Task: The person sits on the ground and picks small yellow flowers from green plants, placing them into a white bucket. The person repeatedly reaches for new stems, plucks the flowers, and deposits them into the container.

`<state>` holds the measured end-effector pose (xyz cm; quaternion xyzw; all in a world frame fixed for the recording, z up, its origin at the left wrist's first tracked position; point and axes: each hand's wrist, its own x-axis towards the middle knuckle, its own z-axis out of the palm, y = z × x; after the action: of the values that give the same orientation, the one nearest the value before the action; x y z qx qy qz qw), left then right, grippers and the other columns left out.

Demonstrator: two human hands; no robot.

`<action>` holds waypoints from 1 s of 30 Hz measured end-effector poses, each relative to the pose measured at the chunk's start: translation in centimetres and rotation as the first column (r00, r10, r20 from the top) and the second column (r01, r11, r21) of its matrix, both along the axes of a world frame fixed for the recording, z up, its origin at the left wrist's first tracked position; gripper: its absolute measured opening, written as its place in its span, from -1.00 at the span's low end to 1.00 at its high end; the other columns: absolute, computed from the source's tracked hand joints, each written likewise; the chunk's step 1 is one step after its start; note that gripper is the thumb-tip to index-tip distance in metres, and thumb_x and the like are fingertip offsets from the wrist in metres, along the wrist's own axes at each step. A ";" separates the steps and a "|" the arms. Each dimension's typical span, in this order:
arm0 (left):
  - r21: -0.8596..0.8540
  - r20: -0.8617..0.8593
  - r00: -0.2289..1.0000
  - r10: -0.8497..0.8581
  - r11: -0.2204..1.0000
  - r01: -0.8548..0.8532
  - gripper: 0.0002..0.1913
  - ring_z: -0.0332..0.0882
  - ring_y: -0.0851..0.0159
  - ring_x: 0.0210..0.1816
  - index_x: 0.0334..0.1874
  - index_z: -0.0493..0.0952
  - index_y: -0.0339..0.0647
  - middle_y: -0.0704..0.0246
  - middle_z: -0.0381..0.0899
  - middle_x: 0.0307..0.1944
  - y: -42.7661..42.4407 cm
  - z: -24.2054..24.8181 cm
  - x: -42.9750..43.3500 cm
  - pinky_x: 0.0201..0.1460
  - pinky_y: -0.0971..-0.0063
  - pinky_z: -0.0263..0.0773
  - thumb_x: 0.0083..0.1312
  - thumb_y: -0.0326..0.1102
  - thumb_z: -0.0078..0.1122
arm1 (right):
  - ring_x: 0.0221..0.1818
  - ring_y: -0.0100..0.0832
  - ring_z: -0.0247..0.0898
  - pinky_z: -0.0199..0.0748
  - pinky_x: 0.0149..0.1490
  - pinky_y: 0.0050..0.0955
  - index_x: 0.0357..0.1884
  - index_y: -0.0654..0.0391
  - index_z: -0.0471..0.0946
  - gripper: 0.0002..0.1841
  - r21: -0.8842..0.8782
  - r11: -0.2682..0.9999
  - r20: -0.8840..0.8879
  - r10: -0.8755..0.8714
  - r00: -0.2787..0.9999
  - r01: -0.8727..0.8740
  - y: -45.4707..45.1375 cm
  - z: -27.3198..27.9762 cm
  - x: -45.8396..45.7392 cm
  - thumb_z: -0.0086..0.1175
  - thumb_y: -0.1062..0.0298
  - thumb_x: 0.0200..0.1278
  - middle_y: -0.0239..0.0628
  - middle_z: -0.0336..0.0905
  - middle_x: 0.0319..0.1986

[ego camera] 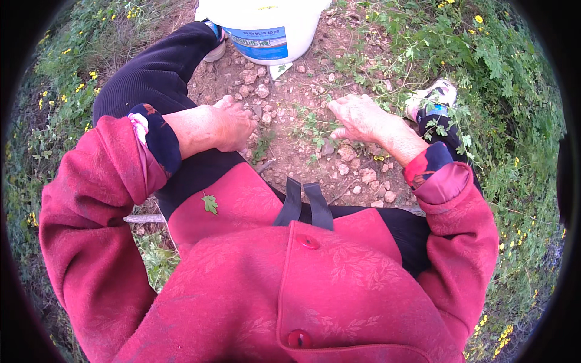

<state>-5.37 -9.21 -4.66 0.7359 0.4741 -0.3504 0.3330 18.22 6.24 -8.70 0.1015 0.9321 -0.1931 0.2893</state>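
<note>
My left hand point(233, 125) hangs over the inner side of my left leg with its fingers curled inward. What lies inside its fingers is hidden. Over the stony soil point(290, 109), my right hand point(358, 119) is bent downward, thumb apart from the curled fingers. Close to that thumb are thin stems and leaves of a green plant point(313, 126); whether the hand grips them does not show. A small green sprig point(262, 146) stands just right of my left hand. One loose lobed leaf point(209, 204) lies on my red coat.
A white plastic bucket point(299, 31) with a printed blue label stands ahead, beside my left shoe point(215, 53). Loose stones point(347, 153) are scattered between my legs. Leafy stems cross my right shoe point(433, 97). Yellow-flowered plants point(494, 59) grow on both sides. Two dark straps point(290, 199) hang at my waist.
</note>
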 end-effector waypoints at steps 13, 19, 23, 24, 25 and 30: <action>-0.040 0.317 0.943 0.100 0.995 -0.092 -0.68 0.59 -0.05 -0.15 -0.18 0.59 -0.23 0.10 0.63 -0.30 2.8 2.3 0.7 -0.06 0.13 0.47 0.30 -0.10 0.08 | -0.07 -0.12 0.47 0.39 0.07 -0.28 0.02 0.19 0.48 -0.71 -0.167 0.963 -0.209 -0.244 0.947 0.211 7.4 8.2 3.2 0.02 0.42 0.25 -0.12 0.55 -0.14; -0.131 0.581 0.759 0.294 0.954 -0.269 -0.57 0.62 0.06 -0.16 0.01 0.53 -0.29 0.13 0.64 -0.22 3.5 3.2 2.5 -0.05 0.22 0.48 0.35 -0.02 0.06 | -0.08 -0.40 0.46 0.43 0.00 -0.42 0.08 0.19 0.44 -0.64 -0.255 0.887 -0.162 -0.431 0.888 0.384 6.9 10.6 4.8 -0.10 0.16 0.41 -0.20 0.54 -0.12; -0.809 0.430 -0.063 0.901 0.353 -0.470 -0.36 0.62 0.31 -0.21 0.27 0.30 -0.26 0.21 0.61 -0.13 3.1 2.6 7.2 -0.10 0.32 0.50 0.36 0.15 0.00 | -0.13 -0.42 0.45 0.44 -0.05 -0.46 0.04 0.29 0.37 -0.63 -0.498 0.755 -0.226 -0.588 0.777 0.427 6.0 8.8 5.0 -0.11 0.17 0.41 -0.16 0.51 -0.18; -0.894 0.307 -0.289 0.907 0.171 -0.415 -0.32 0.62 0.35 -0.21 0.32 0.24 -0.24 0.22 0.60 -0.10 3.3 2.1 8.3 -0.10 0.34 0.50 0.36 0.17 0.00 | -0.14 -0.42 0.44 0.45 -0.05 -0.47 0.02 0.30 0.36 -0.63 -0.588 0.644 -0.119 -0.667 0.735 0.489 5.8 8.5 5.0 -0.12 0.17 0.41 -0.15 0.50 -0.18; -0.916 0.271 -0.436 0.858 0.091 -0.390 -0.30 0.61 0.34 -0.20 0.34 0.20 -0.22 0.22 0.58 -0.06 3.8 1.4 9.2 -0.09 0.36 0.49 0.36 0.18 0.00 | -0.14 -0.42 0.44 0.44 -0.05 -0.45 0.00 0.30 0.35 -0.65 -0.558 0.690 -0.157 -0.633 0.758 0.461 5.5 8.4 5.0 -0.13 0.18 0.41 -0.15 0.51 -0.19; -0.958 0.175 -0.841 0.512 -0.107 -0.265 -0.42 0.52 0.39 -0.22 0.23 0.31 -0.11 0.37 0.52 -0.07 5.9 -1.2 12.1 -0.13 0.47 0.44 0.32 0.12 0.12 | -0.23 0.01 0.43 0.36 -0.11 -0.13 -0.15 0.28 0.31 -0.76 -0.312 0.837 -0.233 -0.526 0.818 0.449 3.4 8.2 4.4 -0.15 0.29 0.32 0.03 0.47 -0.32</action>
<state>6.71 -3.33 -5.90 0.0260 0.4279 0.5573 0.7110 22.65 9.68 -0.54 0.2706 0.8768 -0.3871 0.0902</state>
